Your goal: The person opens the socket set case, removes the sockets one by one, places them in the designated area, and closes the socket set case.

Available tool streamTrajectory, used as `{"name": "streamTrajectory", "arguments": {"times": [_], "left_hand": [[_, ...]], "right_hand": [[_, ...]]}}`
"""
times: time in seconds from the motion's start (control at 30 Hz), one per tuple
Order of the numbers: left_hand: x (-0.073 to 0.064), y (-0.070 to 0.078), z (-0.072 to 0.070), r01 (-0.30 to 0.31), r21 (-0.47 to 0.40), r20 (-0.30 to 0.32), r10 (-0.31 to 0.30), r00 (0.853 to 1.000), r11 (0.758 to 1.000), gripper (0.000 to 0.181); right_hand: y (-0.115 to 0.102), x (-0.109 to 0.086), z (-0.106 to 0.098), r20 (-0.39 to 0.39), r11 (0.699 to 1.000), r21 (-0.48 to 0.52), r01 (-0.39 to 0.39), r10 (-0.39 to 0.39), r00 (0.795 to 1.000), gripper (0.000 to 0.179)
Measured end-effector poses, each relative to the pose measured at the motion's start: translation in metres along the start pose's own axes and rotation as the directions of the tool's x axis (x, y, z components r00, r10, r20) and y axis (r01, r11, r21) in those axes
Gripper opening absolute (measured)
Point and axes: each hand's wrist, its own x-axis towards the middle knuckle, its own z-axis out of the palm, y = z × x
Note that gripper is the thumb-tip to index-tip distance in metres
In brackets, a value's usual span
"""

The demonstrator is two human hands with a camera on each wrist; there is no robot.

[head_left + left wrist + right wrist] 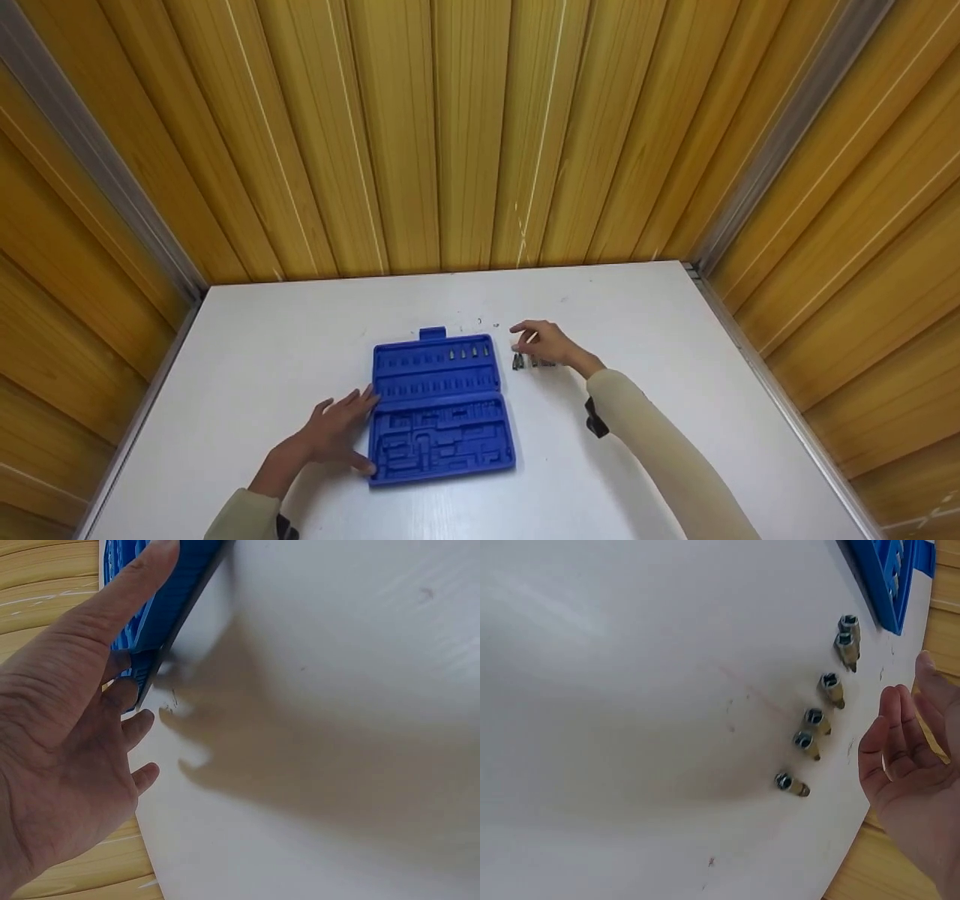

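An opened blue plastic tool case [439, 373] lies on the white table, its moulded slots facing up. Several short metal socket bits [463, 354] stand in the upper row of its far half, on the right. My left hand [334, 431] rests along the case's left side, fingers spread; in the left wrist view its thumb [146, 570] lies over the case edge. Right of the case, my right hand [551, 345] hovers over loose socket bits [831, 690], with fingers loosely bent and nothing between them. The right wrist view shows these bits in a slanting row.
The white table [285, 337] is bounded by yellow wood-patterned panels [465, 150] at the back and sides. Grey metal posts [795, 135] run up the corners. Small dark marks [480, 321] dot the table beyond the case.
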Motion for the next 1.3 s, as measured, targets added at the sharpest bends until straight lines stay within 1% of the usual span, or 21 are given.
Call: {"name": "streamTrajectory", "arguments": {"times": [0.13,0.17,0.27,0.37,0.4,0.57,0.63,0.73,0.8,0.9,0.97,1.03,1.17,1.3], "left_hand": [[0.001,0.000,0.000,-0.002,0.018,0.004,0.002,1.000,1.000,0.127],[0.000,0.000,0.000,-0.001,0.017,0.004,0.000,1.000,1.000,0.127],[0.000,0.000,0.000,0.001,0.013,0.006,-0.001,1.000,1.000,0.127],[-0.001,-0.001,0.000,0.007,0.009,0.007,-0.007,1.000,1.000,0.126],[-0.001,-0.001,0.000,0.009,0.008,0.007,-0.009,1.000,1.000,0.126],[-0.002,-0.002,0.000,0.016,0.011,0.006,-0.016,1.000,1.000,0.126],[-0.001,-0.002,0.000,0.015,0.015,0.008,-0.015,1.000,1.000,0.126],[-0.001,0.000,0.000,0.012,0.012,0.007,-0.012,1.000,1.000,0.126],[0.000,0.002,-0.001,0.006,0.013,0.006,-0.006,1.000,1.000,0.126],[0.000,0.003,-0.002,-0.001,0.009,0.004,0.001,1.000,1.000,0.126],[-0.001,0.003,-0.002,-0.004,0.011,0.003,0.004,1.000,1.000,0.125],[-0.001,0.002,-0.002,-0.002,0.012,0.004,0.002,1.000,1.000,0.125],[0.000,0.000,0.000,0.001,0.010,0.005,-0.001,1.000,1.000,0.126],[0.001,0.000,0.000,0.001,0.003,0.007,-0.001,1.000,1.000,0.126]], "right_hand": [[-0.012,0.013,0.014,0.036,0.999,0.038,0.038,-0.040,0.999,0.040],[-0.008,0.019,0.019,0.038,0.995,0.052,0.084,-0.086,0.996,0.040],[-0.016,0.028,0.030,0.067,0.992,0.072,0.102,-0.107,0.992,0.039],[-0.024,0.038,0.044,0.076,0.994,0.051,0.098,-0.102,0.992,0.038],[-0.035,0.039,0.047,0.079,0.997,0.038,0.063,-0.066,0.995,0.037],[-0.048,0.050,0.069,-0.006,0.997,-0.053,0.056,-0.057,0.998,0.029],[-0.052,0.052,0.077,-0.039,0.996,-0.087,0.034,-0.038,0.999,0.027],[-0.056,0.053,0.086,-0.080,0.993,-0.112,-0.024,0.015,0.997,0.027],[-0.054,0.054,0.092,-0.117,0.990,-0.127,-0.056,0.041,0.992,0.026],[-0.053,0.055,0.097,-0.178,0.980,-0.180,-0.086,0.053,0.983,0.022],[-0.053,0.056,0.100,-0.185,0.975,-0.197,-0.099,0.062,0.981,0.023],[-0.054,0.056,0.100,-0.176,0.971,-0.212,-0.110,0.073,0.982,0.024],[-0.054,0.058,0.100,-0.140,0.975,-0.176,-0.133,0.109,0.984,0.029],[-0.056,0.059,0.102,-0.164,0.978,-0.112,-0.174,0.154,0.974,0.029]]}}
